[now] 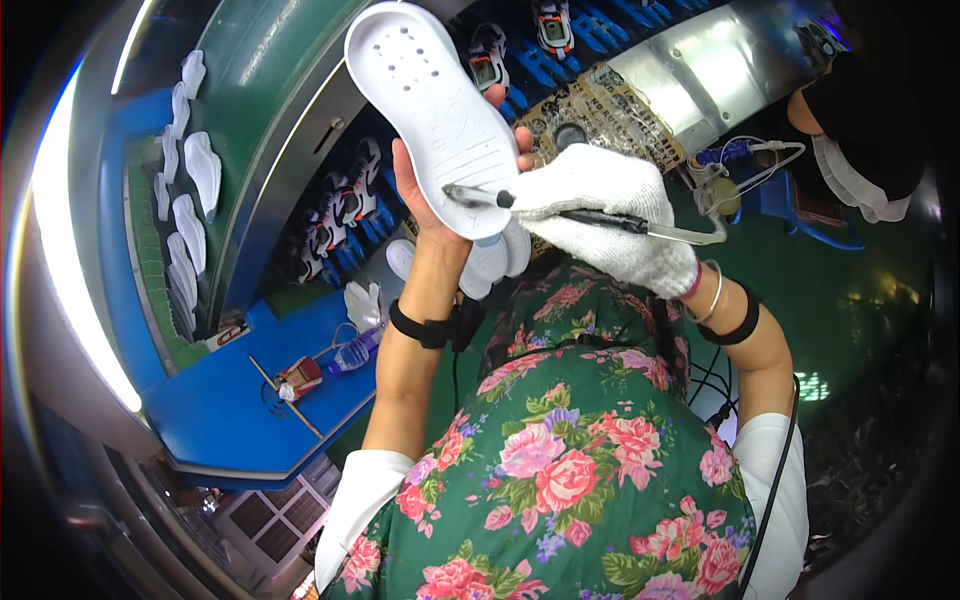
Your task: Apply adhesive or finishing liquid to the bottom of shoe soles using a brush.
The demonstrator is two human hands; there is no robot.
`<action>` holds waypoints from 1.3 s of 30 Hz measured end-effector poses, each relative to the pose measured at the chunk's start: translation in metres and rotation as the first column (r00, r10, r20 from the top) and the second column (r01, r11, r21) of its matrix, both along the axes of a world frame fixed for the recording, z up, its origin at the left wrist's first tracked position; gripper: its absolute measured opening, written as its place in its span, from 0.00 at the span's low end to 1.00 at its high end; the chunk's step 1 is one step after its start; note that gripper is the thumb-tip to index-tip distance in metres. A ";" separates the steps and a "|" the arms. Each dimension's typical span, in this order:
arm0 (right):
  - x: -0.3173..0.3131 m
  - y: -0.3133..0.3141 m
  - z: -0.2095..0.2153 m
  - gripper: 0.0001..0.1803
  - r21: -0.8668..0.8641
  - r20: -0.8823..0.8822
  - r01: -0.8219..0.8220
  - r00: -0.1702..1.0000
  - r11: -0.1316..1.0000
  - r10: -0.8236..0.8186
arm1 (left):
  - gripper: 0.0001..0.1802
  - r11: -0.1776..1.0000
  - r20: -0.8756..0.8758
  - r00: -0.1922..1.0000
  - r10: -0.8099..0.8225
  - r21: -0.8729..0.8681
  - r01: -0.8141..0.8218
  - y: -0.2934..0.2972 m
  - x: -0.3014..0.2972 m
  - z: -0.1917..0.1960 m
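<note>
Blue workbench | left hand raised, gripping white sole | gloved right hand clenches brush

blue workbench | green conveyor belt | bright strip light

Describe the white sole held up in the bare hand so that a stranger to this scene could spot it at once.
Start at the green floral dress filling the lower middle, then follow the bare left hand upward. It holds a white foot-shaped shoe sole, with the gloved right hand pressing a dark pen-like tool against it. Unlike the smaller white soles on the green belt at left, it is large, raised and dotted with small holes.
</note>
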State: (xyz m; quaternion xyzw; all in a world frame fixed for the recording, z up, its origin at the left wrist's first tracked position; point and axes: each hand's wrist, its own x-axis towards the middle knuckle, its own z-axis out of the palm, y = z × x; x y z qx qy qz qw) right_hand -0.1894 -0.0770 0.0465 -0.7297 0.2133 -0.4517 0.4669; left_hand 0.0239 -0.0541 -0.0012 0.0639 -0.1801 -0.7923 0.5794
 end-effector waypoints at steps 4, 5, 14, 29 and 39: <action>-0.004 0.008 -0.005 0.09 -0.263 -0.060 -0.175 0.985 0.949 0.164 | 0.59 0.967 0.023 0.997 0.071 0.245 -0.075 0.001 0.003 0.001; -0.004 0.008 -0.004 0.08 -0.055 0.004 -0.238 0.971 0.970 0.239 | 0.59 0.980 -0.018 0.997 0.069 0.190 -0.064 -0.001 0.003 0.000; -0.011 0.001 -0.001 0.09 -0.268 -0.008 -0.099 0.995 0.958 0.100 | 0.46 0.989 -0.072 0.987 -0.142 0.024 0.144 -0.009 0.011 0.007; -0.015 -0.004 -0.006 0.08 0.129 0.043 -0.188 0.982 0.974 0.184 | 0.53 0.982 0.124 0.977 -0.171 0.098 0.159 -0.039 -0.003 0.019; -0.024 -0.056 0.013 0.09 0.223 -0.096 -0.029 0.994 0.974 0.051 | 0.42 0.941 -0.041 0.999 0.005 0.338 0.009 -0.018 -0.015 0.003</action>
